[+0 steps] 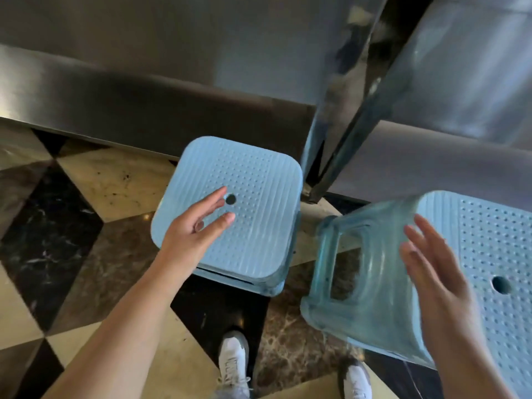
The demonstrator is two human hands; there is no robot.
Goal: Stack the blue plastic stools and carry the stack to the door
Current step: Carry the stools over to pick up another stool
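Note:
Two light blue plastic stools stand on the patterned floor. The left stool (pixel 253 180) sits in front of a steel counter; layered rims under its seat suggest more than one stool nested there. My left hand (pixel 198 226) hovers over its seat near the centre hole, fingers straight and spread. The right stool (pixel 383 286) stands at the frame's right, seen blurred from above and the side, with a dotted seat and a centre hole. My right hand (pixel 440 272) is over its near edge with fingers straight, holding nothing. Whether it touches the stool I cannot tell.
A stainless steel counter front (pixel 144 90) runs across the back, with metal legs (pixel 345 131) coming down between the stools. The floor (pixel 72 226) is marble in dark and cream diamonds. My white shoes (pixel 233 361) stand just behind the stools.

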